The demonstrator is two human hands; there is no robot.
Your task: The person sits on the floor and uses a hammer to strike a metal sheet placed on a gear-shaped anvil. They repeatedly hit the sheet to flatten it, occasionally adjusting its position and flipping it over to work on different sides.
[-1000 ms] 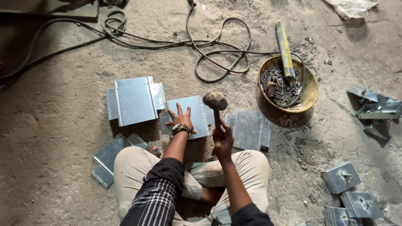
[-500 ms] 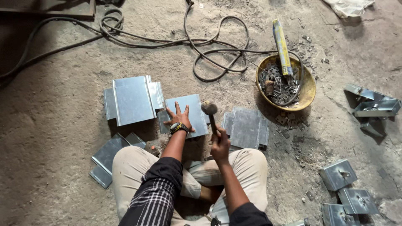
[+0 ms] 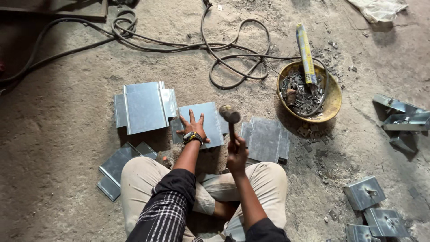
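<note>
Our left hand (image 3: 192, 129) presses flat, fingers spread, on a bent grey sheet-metal plate (image 3: 202, 121). Our right hand (image 3: 236, 150) grips a wooden-handled steel hammer (image 3: 230, 114), its head just right of that plate.

Flat grey metal sheet (image 3: 204, 121) on dirt floor; hammer (image 3: 230, 117) upright, head just above sheet's right edge.

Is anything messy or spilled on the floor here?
Yes. Small metal scraps lie scattered on the dirt outside the yellow bowl, as if spilled. A long black cable loops in tangles across the floor beyond the metal sheets.
</note>
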